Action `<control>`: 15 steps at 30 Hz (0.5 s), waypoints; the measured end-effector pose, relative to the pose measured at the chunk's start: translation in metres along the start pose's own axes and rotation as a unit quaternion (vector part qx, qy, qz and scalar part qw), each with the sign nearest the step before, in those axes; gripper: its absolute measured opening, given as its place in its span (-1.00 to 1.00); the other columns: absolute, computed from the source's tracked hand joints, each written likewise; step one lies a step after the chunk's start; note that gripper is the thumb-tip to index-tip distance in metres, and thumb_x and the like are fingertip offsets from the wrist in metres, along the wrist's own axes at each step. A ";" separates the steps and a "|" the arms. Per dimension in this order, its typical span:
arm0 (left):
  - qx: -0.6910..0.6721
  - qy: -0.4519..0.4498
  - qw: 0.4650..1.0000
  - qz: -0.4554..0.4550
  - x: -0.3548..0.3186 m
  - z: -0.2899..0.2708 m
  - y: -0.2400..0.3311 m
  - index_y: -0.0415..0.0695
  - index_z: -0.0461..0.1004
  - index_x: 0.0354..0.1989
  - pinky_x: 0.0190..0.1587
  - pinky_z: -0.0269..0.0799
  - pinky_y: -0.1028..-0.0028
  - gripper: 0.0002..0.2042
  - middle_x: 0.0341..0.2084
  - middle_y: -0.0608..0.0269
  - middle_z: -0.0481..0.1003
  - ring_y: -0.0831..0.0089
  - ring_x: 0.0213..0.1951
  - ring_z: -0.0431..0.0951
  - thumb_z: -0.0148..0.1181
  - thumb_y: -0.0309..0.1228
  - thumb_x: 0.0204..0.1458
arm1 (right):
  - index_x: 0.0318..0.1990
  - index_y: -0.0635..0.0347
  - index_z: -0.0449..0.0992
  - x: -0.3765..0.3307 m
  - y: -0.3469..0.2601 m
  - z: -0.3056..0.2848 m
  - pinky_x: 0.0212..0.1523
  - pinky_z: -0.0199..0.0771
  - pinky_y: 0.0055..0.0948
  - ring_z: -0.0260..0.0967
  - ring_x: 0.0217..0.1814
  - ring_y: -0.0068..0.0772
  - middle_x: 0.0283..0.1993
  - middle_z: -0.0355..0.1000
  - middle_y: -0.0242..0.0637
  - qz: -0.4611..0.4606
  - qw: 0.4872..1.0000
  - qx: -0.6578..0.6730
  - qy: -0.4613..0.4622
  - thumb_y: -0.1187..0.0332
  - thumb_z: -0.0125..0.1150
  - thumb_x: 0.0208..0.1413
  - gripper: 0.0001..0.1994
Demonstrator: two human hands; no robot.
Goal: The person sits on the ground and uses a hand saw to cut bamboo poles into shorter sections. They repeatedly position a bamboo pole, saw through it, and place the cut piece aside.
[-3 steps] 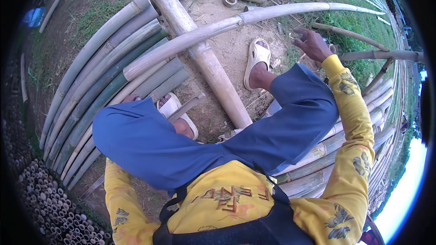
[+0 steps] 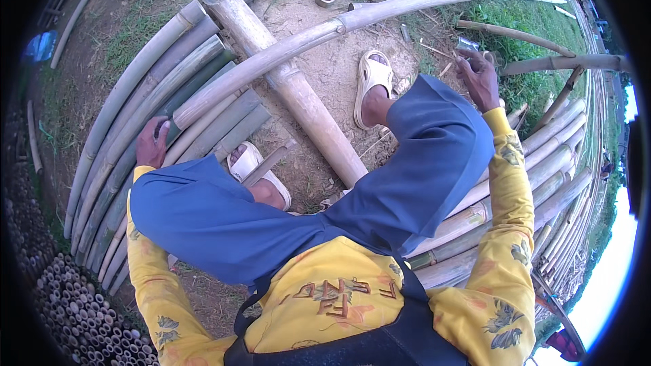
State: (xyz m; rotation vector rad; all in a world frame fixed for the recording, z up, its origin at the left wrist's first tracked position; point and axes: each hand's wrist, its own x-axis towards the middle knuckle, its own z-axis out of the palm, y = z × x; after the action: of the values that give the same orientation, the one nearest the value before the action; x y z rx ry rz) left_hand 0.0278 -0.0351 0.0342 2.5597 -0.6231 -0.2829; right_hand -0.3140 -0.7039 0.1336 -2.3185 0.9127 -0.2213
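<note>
Reading outward from the hands, with twelve at the top of the view, we are finding the left hand near nine o'clock, its fingers curling loosely with the thumb set apart, and the right hand near two, its fingers bending but spread; we are seeing nothing gripped in either. The long pale bamboo pole is starting with its cut end just beside the left hand, toward that hand's one or two o'clock, though we cannot tell whether they are touching. Its long axis is running from there up toward two o'clock, bowing in this lens, and passing well apart from the right hand on that hand's twelve o'clock side, so the left hand is lying nearer. Under the pole, a thick bamboo log is crossing from eleven toward five. Close to the right hand, a propped pole is pointing to three. Further out, we are noting a flat blade-like piece slanting over the left sandal, curved poles lying around nine, more poles stacking up around four, and round cut ends piling toward eight.
</note>
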 end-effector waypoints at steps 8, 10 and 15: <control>0.216 -0.156 0.951 0.154 0.132 0.012 0.138 -0.19 0.46 0.06 0.04 0.51 0.17 -0.54 -0.05 -0.03 0.57 0.10 0.00 0.60 0.34 -0.14 0.13 | -0.10 0.14 0.53 -0.250 0.111 0.140 -0.19 0.51 -0.06 0.55 -0.28 0.07 -0.41 0.53 -0.14 0.256 0.965 0.004 0.051 0.27 0.33 0.11 -0.75; 0.238 -0.089 0.936 0.243 0.137 0.069 0.167 -0.19 0.41 0.13 0.10 0.49 0.14 -0.43 0.04 -0.07 0.52 0.06 0.08 0.55 0.39 -0.09 0.07 | -0.03 0.12 0.49 -0.280 0.109 0.168 -0.15 0.51 -0.03 0.56 -0.21 0.08 -0.34 0.54 -0.13 0.282 0.959 0.025 0.031 0.28 0.32 0.10 -0.70; 0.334 -0.113 0.924 0.149 0.142 0.159 0.235 -0.17 0.33 0.21 0.18 0.41 0.07 -0.17 0.08 -0.03 0.44 -0.03 0.13 0.49 0.51 0.07 -0.16 | 0.09 0.13 0.38 -0.338 0.101 0.203 0.06 0.48 0.05 0.46 0.06 0.19 0.00 0.45 0.03 0.271 0.963 0.004 0.006 0.26 0.33 0.10 -0.57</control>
State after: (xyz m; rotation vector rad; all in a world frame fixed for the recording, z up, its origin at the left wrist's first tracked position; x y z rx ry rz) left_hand 0.0146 -0.3507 0.0041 3.0230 -1.3835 -0.2999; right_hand -0.5479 -0.4367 -0.0648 -1.9682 1.5017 -0.0050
